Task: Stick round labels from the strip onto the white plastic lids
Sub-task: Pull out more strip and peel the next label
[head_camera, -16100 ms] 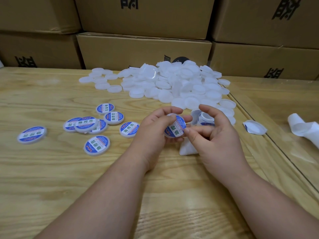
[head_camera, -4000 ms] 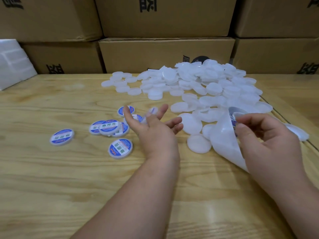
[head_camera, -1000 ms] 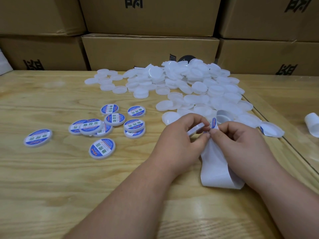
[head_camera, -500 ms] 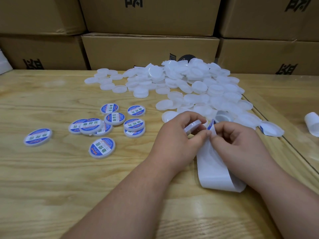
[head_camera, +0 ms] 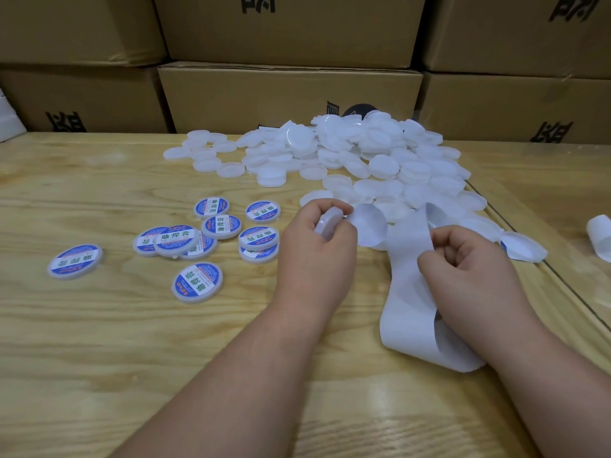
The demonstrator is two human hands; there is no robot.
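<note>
Our left hand [head_camera: 319,256] curls its fingers round a bare white lid [head_camera: 327,223], held on edge near the thumb, and a round label [head_camera: 368,226], showing only its pale back to us, hangs at the fingertips just beside that lid (whether it has fully come free of the backing we cannot tell). Our right hand [head_camera: 469,276] is closed on the strip [head_camera: 410,285], pinching the white backing where it rises from the table; the rest of the strip loops down under the right wrist. We judge the step in hand to be the peel: label coming off, lid ready to receive it. The next move calls for turning the sticky face toward the flat top of the lid, centring it, and pressing it down without a crease. Beyond the hands lies the pile of plain lids [head_camera: 363,153], well within reach, and to the left sit the labelled lids [head_camera: 198,246], some overlapping. The wooden table [head_camera: 99,342] carries it all, with cardboard boxes [head_camera: 291,94] stacked behind.
</note>
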